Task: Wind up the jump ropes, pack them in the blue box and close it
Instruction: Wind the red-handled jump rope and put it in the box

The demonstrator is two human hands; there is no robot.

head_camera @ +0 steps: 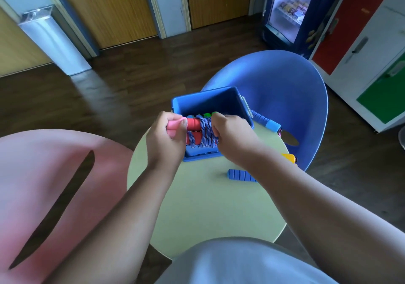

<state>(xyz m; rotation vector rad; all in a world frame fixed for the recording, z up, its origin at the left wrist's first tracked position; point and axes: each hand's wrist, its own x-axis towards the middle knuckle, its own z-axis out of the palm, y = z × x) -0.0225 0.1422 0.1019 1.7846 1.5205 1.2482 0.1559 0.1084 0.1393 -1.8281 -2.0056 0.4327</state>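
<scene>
A blue box stands open on a small round pale-green table. Over its near rim I hold a wound jump rope with red and pink foam handles and blue-purple cord wrapped around them. My left hand grips the pink handle ends. My right hand grips the other end of the bundle beside the cord. Something green lies inside the box. A blue ribbed handle of another rope lies on the table near my right forearm, and a second blue handle lies right of the box.
A blue chair stands behind the table and a pink chair at the left. A yellow object lies at the table's right edge. A drinks fridge and coloured cabinets line the back right.
</scene>
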